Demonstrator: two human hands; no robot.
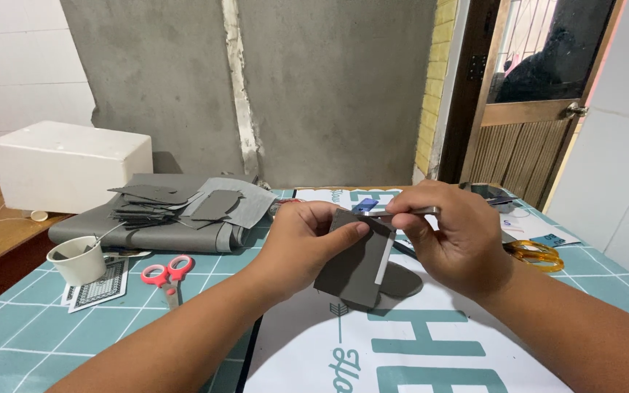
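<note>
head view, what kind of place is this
Probably a small home craft workbench. Both hands, left hand and right hand, hold a grey cut piece; a pile of like pieces lies on rolled grey sheet, red scissors lie on the tiled table, by a bare concrete wall.

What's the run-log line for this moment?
left hand: holds grey cut piece | right hand: pinches thin metal tool at its top edge | nearby: red scissors, paper cup

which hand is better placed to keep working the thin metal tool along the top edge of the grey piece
Right, probably. The right hand already pinches the thin metal tool at the grey piece's top edge. The left hand is occupied gripping that piece with its thumb across the face.
</note>
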